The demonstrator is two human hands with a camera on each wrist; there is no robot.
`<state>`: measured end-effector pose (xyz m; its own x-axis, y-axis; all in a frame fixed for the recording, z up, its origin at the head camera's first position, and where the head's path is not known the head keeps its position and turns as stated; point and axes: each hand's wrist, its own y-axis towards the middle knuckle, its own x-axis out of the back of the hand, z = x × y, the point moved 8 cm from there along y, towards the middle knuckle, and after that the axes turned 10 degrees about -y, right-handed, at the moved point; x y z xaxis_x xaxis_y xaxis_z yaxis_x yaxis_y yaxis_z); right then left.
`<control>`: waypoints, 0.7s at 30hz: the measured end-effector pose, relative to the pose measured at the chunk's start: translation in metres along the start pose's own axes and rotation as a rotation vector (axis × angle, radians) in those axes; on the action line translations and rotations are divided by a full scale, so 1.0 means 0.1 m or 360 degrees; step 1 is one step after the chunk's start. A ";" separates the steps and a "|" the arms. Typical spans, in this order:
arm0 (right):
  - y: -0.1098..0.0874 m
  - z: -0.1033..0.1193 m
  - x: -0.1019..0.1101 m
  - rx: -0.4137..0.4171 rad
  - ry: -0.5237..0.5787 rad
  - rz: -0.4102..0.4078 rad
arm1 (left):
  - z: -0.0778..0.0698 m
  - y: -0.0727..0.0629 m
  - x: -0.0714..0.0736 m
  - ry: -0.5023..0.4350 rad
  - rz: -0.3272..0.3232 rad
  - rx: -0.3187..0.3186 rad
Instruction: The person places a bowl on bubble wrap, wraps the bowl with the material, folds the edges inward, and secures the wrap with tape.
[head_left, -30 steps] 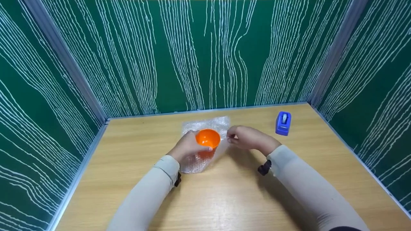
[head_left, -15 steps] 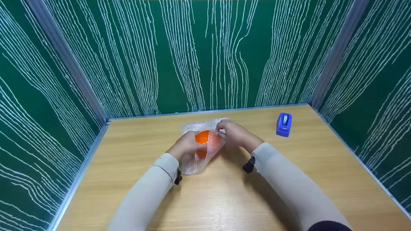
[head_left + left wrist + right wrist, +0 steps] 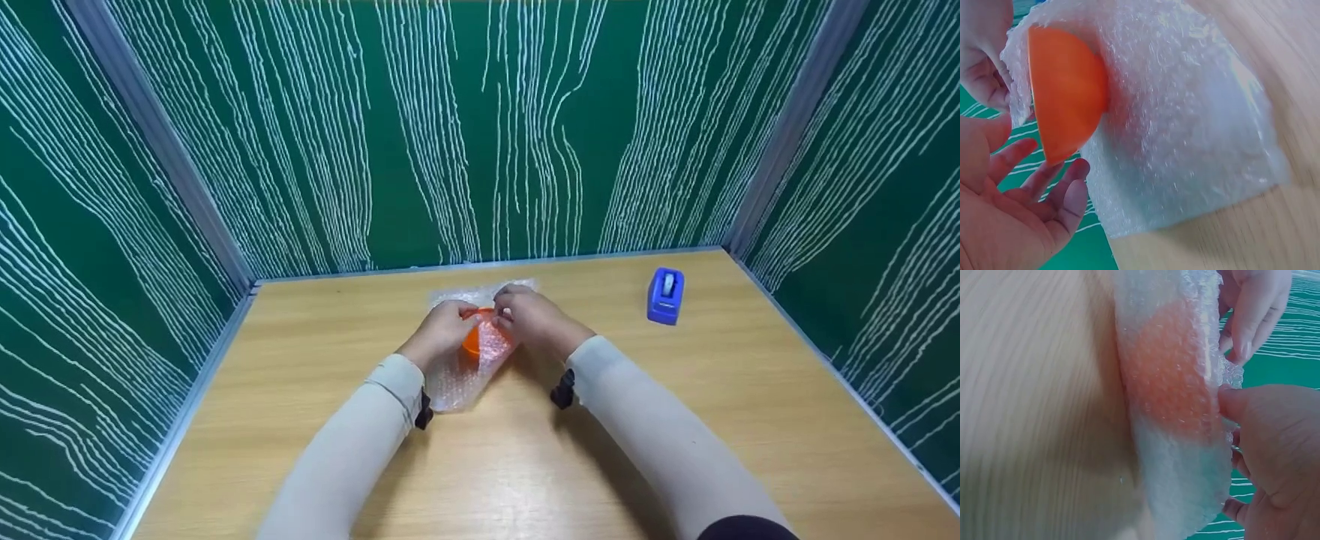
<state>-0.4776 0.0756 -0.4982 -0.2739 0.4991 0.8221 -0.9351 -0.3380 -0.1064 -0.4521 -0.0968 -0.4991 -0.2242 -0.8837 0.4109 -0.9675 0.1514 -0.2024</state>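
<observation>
An orange bowl [image 3: 1067,95] stands upright on a sheet of bubble wrap [image 3: 457,386] near the table's middle. One side of the sheet is lifted and folded over the bowl's right part, so the orange shows through the plastic in the right wrist view. My left hand [image 3: 442,330] holds the bowl at its left side, fingertips against the outer wall and thumb near the rim. With thumb and fingers, my right hand [image 3: 534,319] pinches the raised edge of the wrap over the rim. Both hands are close together, hiding part of the bowl's far side.
A blue tape dispenser [image 3: 665,296] stands at the back right of the wooden table [image 3: 315,360]. Green panels [image 3: 420,135] with white wavy lines enclose the back and both sides, joined by grey metal posts.
My right hand has moved left, drawing the bubble wrap's right edge up and over the bowl. My left thumb has shifted up from the bowl's near side towards the rim.
</observation>
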 end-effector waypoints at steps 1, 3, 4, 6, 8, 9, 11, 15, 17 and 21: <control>0.01 0.00 -0.02 0.0002 0.0022 0.0005 | 0.00 0.00 0.00 -0.0009 -0.0030 0.0013; 0.03 0.00 -0.04 0.0008 0.0016 0.0001 | 0.00 0.01 0.00 -0.0005 -0.0087 0.0007; 0.04 0.00 -0.05 0.0010 0.0013 0.0000 | 0.00 0.02 0.00 -0.0001 -0.0118 0.0010; 0.06 0.00 -0.07 0.0007 -0.0008 0.0003 | -0.01 0.04 0.00 0.0018 -0.0169 -0.0010; 0.07 0.03 -0.06 0.0068 -0.0167 -0.0020 | -0.02 0.06 0.00 0.0064 -0.0208 -0.0047; 0.08 0.05 -0.06 0.0112 -0.0258 -0.0037 | -0.03 0.07 0.01 0.0082 -0.0225 -0.0063; 0.10 0.07 -0.05 0.0148 -0.0349 -0.0060 | -0.05 0.07 0.01 0.0119 -0.0259 -0.0091; 0.12 0.06 -0.05 0.0140 -0.0391 -0.0064 | -0.06 0.07 0.01 0.0138 -0.0298 -0.0088; 0.12 0.03 -0.06 0.0108 -0.0355 -0.0052 | -0.05 0.07 0.00 0.0141 -0.0303 -0.0069; 0.11 -0.02 -0.02 0.0083 -0.0315 -0.0070 | -0.03 0.09 -0.01 0.0146 -0.0305 -0.0029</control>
<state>-0.4877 0.0720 -0.5023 -0.1789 0.3495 0.9197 -0.9308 -0.3630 -0.0431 -0.4606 -0.0931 -0.4991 -0.0445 -0.8533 0.5195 -0.9953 -0.0070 -0.0967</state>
